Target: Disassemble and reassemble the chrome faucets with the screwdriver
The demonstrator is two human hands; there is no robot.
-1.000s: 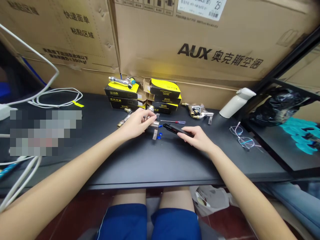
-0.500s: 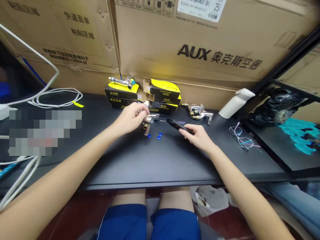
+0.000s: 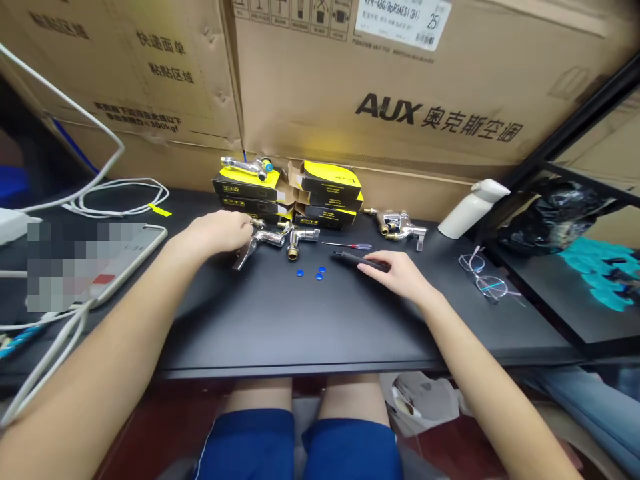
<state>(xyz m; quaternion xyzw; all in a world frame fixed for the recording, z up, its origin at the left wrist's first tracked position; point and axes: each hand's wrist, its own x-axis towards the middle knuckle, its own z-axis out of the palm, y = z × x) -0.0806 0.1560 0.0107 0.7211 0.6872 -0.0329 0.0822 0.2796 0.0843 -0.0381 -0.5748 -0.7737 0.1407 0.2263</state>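
- Left hand [image 3: 220,231]: at near-left of the parts group, fingertips on the far end of a polished chrome lever tap with a flat angled handle [image 3: 260,238]. Fingers together, loosely curled. Clamped or merely resting: cannot tell.
- Chrome lever tap: lying on its side on a matte black desk [image 3: 300,327], handle pointing left and near, brass fitting at the far end partly behind the fingertips.
- Just right of it, almost touching: a chrome tap body with a stubby brass threaded end [image 3: 294,247], threaded end pointing near.
- Right hand [image 3: 395,273]: right of the group, fingers together and draped over the right end of a slim black tool [image 3: 359,261]. Firmness of grip: cannot tell.
- Slim black tool: lying low across the desk, left tip just clear of the small parts.
- Between the hands: three small round blue caps [image 3: 300,273], flat on the desk, well apart from both hands.
- Just far of the black tool: a thin screwdriver with a red-and-blue handle [image 3: 347,245], lying flat.
- Far edge: a stack of black-and-yellow boxes [image 3: 325,193], another chrome tap [image 3: 245,167] on top at left.
- Far right of the group: a chrome-and-brass tap [image 3: 400,223] on the desk.
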